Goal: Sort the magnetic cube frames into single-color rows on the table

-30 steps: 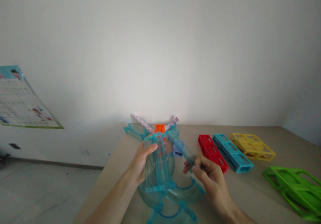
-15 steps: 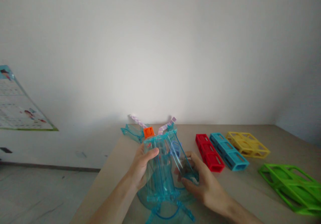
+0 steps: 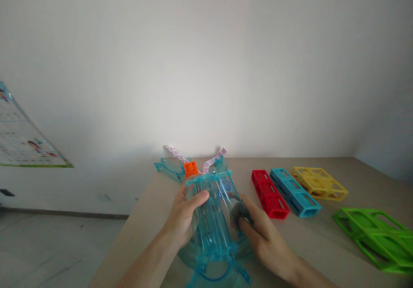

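Observation:
A clear teal plastic assembly (image 3: 211, 219) lies tilted in the middle of the view, over a round teal base that shows at its lower edge. Around its left side wraps my left hand (image 3: 185, 215), thumb on top. My right hand (image 3: 254, 228) pinches the outer edge of a clear teal panel (image 3: 230, 197) at the assembly's right side. The panel's top edge meets the top of the assembly. Part of my right fingers shows through the clear plastic.
Behind stand an orange block (image 3: 190, 168), a teal piece (image 3: 170, 169) and patterned lilac strips (image 3: 214, 160) near the wall. To the right lie red (image 3: 269, 194), blue (image 3: 295, 192), yellow (image 3: 319, 183) and green (image 3: 377, 238) frames on the table (image 3: 309, 247).
The right panel has swung closer to the assembly's body, and its lower end is now nearer my left hand's side. My right fingers have shifted their hold on it.

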A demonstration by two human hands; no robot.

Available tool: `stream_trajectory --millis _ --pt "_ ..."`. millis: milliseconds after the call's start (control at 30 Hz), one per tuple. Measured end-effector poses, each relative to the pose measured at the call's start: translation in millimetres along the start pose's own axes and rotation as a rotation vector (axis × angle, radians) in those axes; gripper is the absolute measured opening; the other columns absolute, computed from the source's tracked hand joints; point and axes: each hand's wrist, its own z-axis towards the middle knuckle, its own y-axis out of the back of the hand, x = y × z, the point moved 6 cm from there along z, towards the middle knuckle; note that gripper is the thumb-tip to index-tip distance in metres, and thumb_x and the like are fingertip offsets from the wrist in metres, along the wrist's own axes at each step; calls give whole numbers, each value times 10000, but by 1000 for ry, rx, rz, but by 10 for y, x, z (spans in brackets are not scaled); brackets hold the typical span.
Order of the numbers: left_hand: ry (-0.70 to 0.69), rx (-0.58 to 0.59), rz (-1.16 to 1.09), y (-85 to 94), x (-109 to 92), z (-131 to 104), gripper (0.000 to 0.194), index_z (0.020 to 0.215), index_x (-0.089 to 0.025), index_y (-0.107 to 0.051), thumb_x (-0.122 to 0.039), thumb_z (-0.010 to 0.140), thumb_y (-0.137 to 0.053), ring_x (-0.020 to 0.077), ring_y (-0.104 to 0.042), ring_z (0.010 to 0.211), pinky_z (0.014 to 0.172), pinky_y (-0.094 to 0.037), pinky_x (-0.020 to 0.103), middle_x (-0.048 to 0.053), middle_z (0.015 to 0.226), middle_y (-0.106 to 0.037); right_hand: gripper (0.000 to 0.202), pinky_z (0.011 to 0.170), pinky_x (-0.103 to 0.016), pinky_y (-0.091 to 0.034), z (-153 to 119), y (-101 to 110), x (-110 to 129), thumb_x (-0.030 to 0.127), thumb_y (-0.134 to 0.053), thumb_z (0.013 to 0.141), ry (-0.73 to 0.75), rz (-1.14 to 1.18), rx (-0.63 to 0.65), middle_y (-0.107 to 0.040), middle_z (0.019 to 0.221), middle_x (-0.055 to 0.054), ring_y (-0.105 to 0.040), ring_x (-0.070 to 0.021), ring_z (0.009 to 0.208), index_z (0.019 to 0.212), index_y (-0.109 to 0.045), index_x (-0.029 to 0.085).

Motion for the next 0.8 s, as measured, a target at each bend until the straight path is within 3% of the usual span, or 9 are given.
stream_trajectory --millis 133,267,433,567,733,800 --pt "-18 -11 31 -1 -17 8 342 959 -159 -673 -245 666 -829 169 -672 651 657 -554 298 39 787 -721 343 716 -300 -454 14 27 2 189 -405 940 -20 -17 -28 -621 876 -25 -582 -160 764 1271 -493 195" --pt "9 -31 32 1 -20 9 352 946 -159 -679 -253 648 -840 159 -667 638 654 -551 290 36 789 -721 322 642 -279 -452 61 36 -105 243 -491 908 -145 280 -73 -626 839 -24 -575 -153 702 1221 -528 175" --pt "53 2 -5 -29 -13 -13 461 1052 -175 -670 -231 631 -848 171 -684 667 664 -562 295 40 829 -729 529 498 -211 -361 82 17 -170 415 -681 818 -291 653 -45 -560 641 42 -482 -101 537 1247 -511 157" --pt "63 11 -18 -41 -23 -45 474 1059 -175 -665 -235 627 -850 183 -690 673 655 -569 300 47 836 -731 674 453 -197 -335 72 52 -114 402 -792 699 -318 601 -60 -581 608 46 -480 -96 488 1261 -513 156" --pt "78 -11 -26 -44 -37 -57 425 974 -163 -665 -255 607 -859 163 -664 598 626 -571 312 28 762 -710 465 482 -240 -417 65 235 -192 404 -715 764 -320 574 -330 -596 605 38 -518 -115 453 1140 -586 163" --pt "74 -33 -11 -35 -39 -49 393 928 -159 -663 -260 604 -862 152 -651 574 605 -560 296 19 732 -699 344 514 -258 -444 71 270 -189 444 -665 799 -293 597 -341 -619 654 4 -544 -124 490 981 -648 153"
